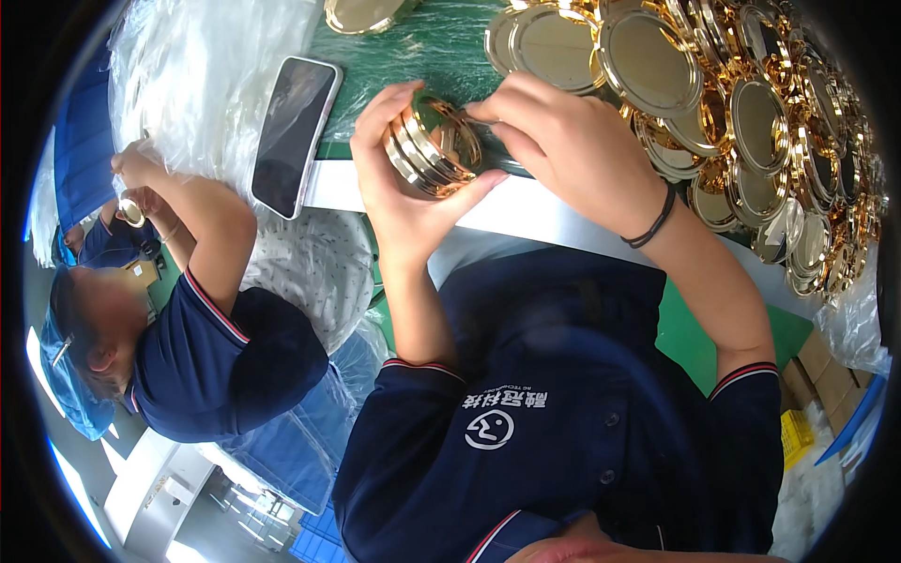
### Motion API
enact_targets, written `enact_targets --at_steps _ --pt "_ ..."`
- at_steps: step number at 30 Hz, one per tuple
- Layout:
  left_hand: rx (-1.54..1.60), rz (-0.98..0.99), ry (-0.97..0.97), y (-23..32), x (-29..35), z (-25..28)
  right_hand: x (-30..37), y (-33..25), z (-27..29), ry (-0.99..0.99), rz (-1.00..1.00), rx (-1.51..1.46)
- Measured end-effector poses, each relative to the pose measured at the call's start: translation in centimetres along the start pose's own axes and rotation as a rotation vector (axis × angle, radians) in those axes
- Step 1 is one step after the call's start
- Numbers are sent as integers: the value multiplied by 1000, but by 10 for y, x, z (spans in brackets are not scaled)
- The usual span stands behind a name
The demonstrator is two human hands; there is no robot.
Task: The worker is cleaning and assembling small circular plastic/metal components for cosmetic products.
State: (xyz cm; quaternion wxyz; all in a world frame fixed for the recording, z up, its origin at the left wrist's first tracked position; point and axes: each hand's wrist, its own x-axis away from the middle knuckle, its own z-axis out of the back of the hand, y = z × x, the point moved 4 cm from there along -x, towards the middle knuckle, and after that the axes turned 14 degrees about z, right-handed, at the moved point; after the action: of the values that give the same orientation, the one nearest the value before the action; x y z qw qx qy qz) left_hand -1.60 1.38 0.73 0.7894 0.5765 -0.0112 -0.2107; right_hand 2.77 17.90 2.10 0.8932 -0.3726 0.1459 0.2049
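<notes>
Landmark: I use the black-screened smartphone (296, 136) lying near the table edge.
Gold disc stack (422, 150): just right of the phone, rims side by side; I can't see how many discs it has.
Left hand (399, 202): fingers and thumb clamped around the stack, seemingly to stop it sliding apart.
Right hand (568, 131): fingertips close together at the stack's right side; I can't tell whether they pinch a disc.
Loose gold-rimmed discs (648, 61): well right of the phone, overlapping, cut off by the fisheye rim.
Co-worker (225, 366): left of the phone, holding something round, too small to identify.
</notes>
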Motion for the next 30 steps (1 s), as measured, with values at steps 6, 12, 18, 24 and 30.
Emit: enact_targets --at_steps 6,12,18,24,30 --pt "16 8 -1 -1 1 0 0 4 0 13 0 -80" --pt "-18 -26 7 0 1 1 0 4 1 38 -53 -127" --pt "-25 0 9 2 2 -1 3 3 0 48 -28 -105" --pt "-5 -19 8 1 4 -5 6 7 2 28 -15 -121" --pt "-18 -38 18 3 6 -7 8 7 2 32 -33 -122"
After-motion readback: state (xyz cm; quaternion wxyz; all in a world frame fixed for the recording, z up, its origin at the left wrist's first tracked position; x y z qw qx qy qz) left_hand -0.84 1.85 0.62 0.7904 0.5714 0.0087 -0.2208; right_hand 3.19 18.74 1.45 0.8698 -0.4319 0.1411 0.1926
